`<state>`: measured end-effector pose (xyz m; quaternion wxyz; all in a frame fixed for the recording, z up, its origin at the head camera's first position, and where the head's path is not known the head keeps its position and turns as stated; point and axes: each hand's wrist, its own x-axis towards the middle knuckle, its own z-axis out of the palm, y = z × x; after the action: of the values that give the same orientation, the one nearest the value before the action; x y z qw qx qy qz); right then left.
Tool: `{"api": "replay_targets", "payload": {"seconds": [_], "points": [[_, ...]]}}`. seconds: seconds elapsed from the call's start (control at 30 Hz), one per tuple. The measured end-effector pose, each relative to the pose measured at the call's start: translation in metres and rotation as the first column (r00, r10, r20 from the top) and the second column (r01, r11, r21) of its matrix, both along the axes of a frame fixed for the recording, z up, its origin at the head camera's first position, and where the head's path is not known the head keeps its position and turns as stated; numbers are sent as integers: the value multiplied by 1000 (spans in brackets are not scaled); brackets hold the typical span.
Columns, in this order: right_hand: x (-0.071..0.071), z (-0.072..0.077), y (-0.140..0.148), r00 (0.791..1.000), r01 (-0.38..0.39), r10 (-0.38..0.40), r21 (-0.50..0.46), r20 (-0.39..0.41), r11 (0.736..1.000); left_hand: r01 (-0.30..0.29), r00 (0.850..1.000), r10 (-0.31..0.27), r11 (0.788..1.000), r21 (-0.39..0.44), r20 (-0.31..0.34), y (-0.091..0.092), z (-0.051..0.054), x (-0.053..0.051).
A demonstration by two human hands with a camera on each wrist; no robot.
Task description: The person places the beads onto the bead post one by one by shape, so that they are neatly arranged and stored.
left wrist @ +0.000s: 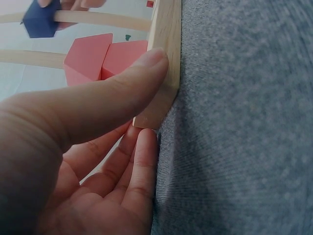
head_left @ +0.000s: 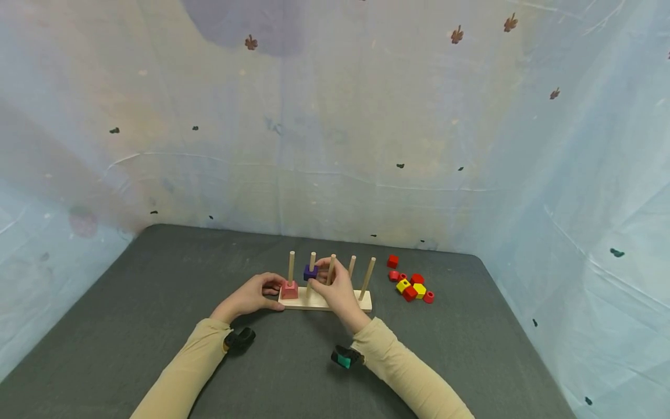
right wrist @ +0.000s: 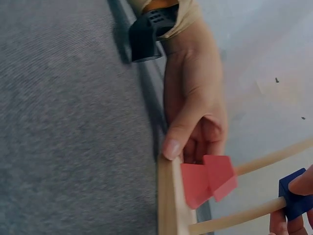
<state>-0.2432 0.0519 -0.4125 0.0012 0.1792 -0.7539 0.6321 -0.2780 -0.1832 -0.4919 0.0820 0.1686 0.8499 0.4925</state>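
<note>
Head: right hand fingers pinch blue block, threaded partway up second peg. Left hand at base, left end. Pink blocks low on first peg. Loose red/yellow blocks on tabletop, right of base.
Left wrist: left fingers pinch base end.
Right wrist: blue block above base, right fingers around it.
</note>
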Motion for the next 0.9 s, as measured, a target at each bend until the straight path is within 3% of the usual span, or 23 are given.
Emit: {"api": "replay_targets", "payload": {"seconds": [0.6, 0.9], "points": [[3, -20, -1, 999, 16, -19, 95, 28, 995, 10, 1000, -10, 1000, 13, -15, 0, 0, 0], [-15, -60, 1, 998, 64, -63, 152, -10, 986, 10, 1000, -10, 1000, 5, -9, 0, -1, 0]]}}
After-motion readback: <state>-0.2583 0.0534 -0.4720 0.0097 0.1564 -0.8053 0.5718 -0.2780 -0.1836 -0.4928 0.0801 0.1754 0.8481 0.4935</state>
